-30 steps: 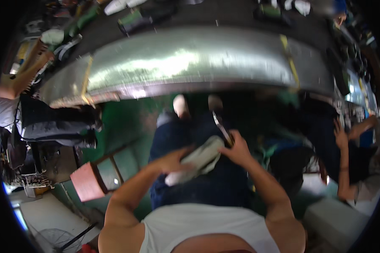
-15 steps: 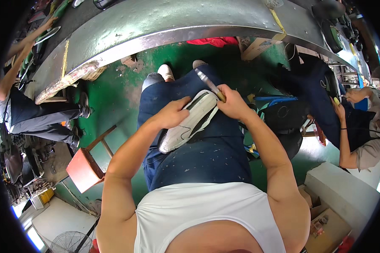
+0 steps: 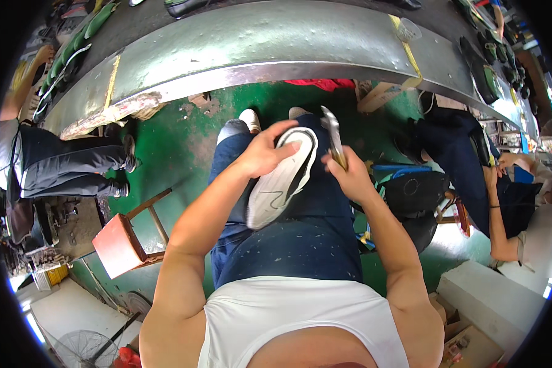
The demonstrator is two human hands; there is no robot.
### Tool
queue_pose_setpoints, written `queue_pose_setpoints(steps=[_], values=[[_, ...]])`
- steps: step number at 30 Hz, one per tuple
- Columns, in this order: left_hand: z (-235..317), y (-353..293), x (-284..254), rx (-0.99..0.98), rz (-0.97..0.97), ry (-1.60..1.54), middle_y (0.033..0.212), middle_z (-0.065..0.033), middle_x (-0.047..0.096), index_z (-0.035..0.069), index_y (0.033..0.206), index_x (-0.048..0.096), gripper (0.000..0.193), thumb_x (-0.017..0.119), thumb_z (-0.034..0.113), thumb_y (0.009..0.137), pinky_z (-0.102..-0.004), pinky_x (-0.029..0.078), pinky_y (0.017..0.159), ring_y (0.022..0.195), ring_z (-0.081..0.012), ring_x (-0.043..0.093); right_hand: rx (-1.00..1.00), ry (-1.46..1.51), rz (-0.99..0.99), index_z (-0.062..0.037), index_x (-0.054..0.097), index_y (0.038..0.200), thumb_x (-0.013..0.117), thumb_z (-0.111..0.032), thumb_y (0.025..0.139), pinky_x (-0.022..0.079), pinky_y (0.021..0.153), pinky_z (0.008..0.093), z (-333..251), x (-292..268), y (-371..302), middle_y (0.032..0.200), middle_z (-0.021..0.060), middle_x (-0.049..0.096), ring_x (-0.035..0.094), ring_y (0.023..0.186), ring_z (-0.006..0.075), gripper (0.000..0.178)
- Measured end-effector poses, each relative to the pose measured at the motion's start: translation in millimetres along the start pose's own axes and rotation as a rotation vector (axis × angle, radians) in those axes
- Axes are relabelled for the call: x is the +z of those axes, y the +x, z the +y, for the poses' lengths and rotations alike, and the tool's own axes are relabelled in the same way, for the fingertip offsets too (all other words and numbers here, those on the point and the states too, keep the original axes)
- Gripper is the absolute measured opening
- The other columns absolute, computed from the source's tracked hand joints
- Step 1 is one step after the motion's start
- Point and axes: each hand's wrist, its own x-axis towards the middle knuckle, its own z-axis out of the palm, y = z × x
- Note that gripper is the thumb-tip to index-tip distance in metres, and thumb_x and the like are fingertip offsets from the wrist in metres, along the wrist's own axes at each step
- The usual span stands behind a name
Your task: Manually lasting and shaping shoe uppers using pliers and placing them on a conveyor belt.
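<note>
A white shoe (image 3: 275,195) with a thin dark curved line on its side rests tilted across my lap. My left hand (image 3: 270,150) grips its upper end, the thumb pressing on the pale inner area and the fingers around the outer edge. Beside the shoe and apart from it, my right hand (image 3: 351,176) is closed round the yellowish handle of a metal hand tool (image 3: 333,134). The tool points away from me, its narrow shiny end slightly bent; its exact kind cannot be made out.
A metal-edged workbench (image 3: 239,46) curves across in front of my knees. An orange-topped stool (image 3: 118,246) stands to the left. On the right, a co-worker's hands (image 3: 494,175) are busy by a dark shoe; another person's legs (image 3: 73,162) show at the left. A fan (image 3: 86,348) stands lower left.
My right hand has drawn the tool away from the shoe toward the right, its tip now upright. My left hand has shifted up to the shoe's far end, and the shoe stands steeper.
</note>
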Motion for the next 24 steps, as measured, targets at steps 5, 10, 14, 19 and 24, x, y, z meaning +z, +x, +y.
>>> queue_pose_setpoints(steps=[5, 10, 14, 19, 24], values=[[28, -54, -14, 0.244, 0.136, -0.159, 0.134, -0.0096, 0.054, 0.007, 0.152, 0.037, 0.069, 0.071, 0.005, 0.092, -0.0325, 0.041, 0.107, 0.123, -0.0171, 0.051, 0.086, -0.036, -0.268, 0.0005, 0.060, 0.123, 0.060, -0.026, 0.098, 0.052, 0.072, 0.0296, -69, 0, -53, 0.087, 0.0064, 0.070, 0.065, 0.074, 0.0132, 0.036], [14, -80, -42, 0.237, 0.101, -0.033, 0.138, -0.0067, 0.049, 0.012, 0.150, 0.040, 0.061, 0.067, 0.009, 0.095, -0.0335, 0.037, 0.110, 0.127, -0.0173, 0.048, 0.036, 0.046, -0.552, 0.0005, 0.056, 0.132, 0.059, -0.023, 0.099, 0.051, 0.076, 0.0282, -91, 23, -47, 0.094, 0.0054, 0.068, 0.060, 0.077, 0.0115, 0.041], [14, -95, -46, 0.263, 0.130, -0.049, 0.136, -0.0091, 0.052, 0.012, 0.150, 0.040, 0.057, 0.064, 0.018, 0.099, -0.0339, 0.038, 0.109, 0.126, -0.0170, 0.048, 0.107, 0.238, -0.635, 0.0023, 0.057, 0.127, 0.057, -0.019, 0.100, 0.052, 0.077, 0.0308, -100, 43, -33, 0.103, 0.0073, 0.067, 0.063, 0.084, 0.0138, 0.034], [18, -110, -57, 0.241, 0.147, -0.032, 0.135, -0.0081, 0.053, 0.012, 0.148, 0.041, 0.050, 0.059, 0.017, 0.102, -0.0329, 0.039, 0.108, 0.124, -0.0163, 0.049, 0.227, 0.381, -0.741, 0.0040, 0.058, 0.120, 0.057, -0.018, 0.101, 0.054, 0.077, 0.0340, -113, 53, -22, 0.104, 0.0067, 0.066, 0.065, 0.086, 0.0161, 0.029], [1, -111, -66, 0.229, 0.190, -0.080, 0.133, -0.0066, 0.056, 0.011, 0.145, 0.047, 0.045, 0.059, 0.014, 0.102, -0.0315, 0.041, 0.106, 0.121, -0.0144, 0.052, 0.022, -0.295, -0.696, 0.0022, 0.058, 0.115, 0.059, -0.016, 0.098, 0.054, 0.073, 0.0389, -110, 63, -3, 0.099, 0.0168, 0.067, 0.068, 0.083, 0.0264, 0.025]])
